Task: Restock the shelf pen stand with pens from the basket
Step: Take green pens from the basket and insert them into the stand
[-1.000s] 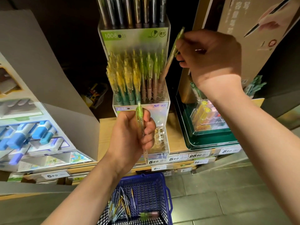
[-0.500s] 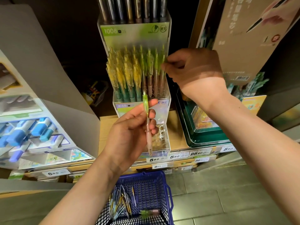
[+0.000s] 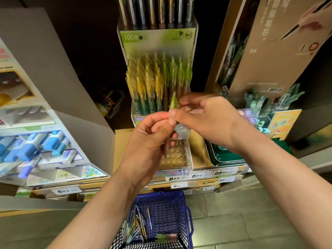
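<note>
Hands met at the centre of the frame, in front of the clear pen stand (image 3: 186,139). A green-topped pen (image 3: 173,103) was held upright between them: the left hand (image 3: 149,141) was closed around the lower barrel, its thumb pressed against the shaft, while the right hand (image 3: 206,119), reaching in from the right, was pinching the pen just below its green clip with thumb and forefinger. The pen's tip was seen pointing down below the left palm, over the stand's lower front compartment. Behind the fingers, the stand's middle tier was packed with upright pens (image 3: 158,81), yellow-topped ones to the left and green-topped ones to the right; a row of dark and metallic pens (image 3: 154,11) was ranged in the top tier at the upper centre of the frame. Price tags (image 3: 174,178) were fixed along the shelf edge below the stand. At the bottom centre, a blue mesh basket (image 3: 181,209) was set on the tiled floor, with loose pens (image 3: 136,229) lying in it. A display of blue correction tapes (image 3: 32,146) was ranged at the left, and a tall brown cardboard display (image 3: 269,51) stood at the upper right.
</note>
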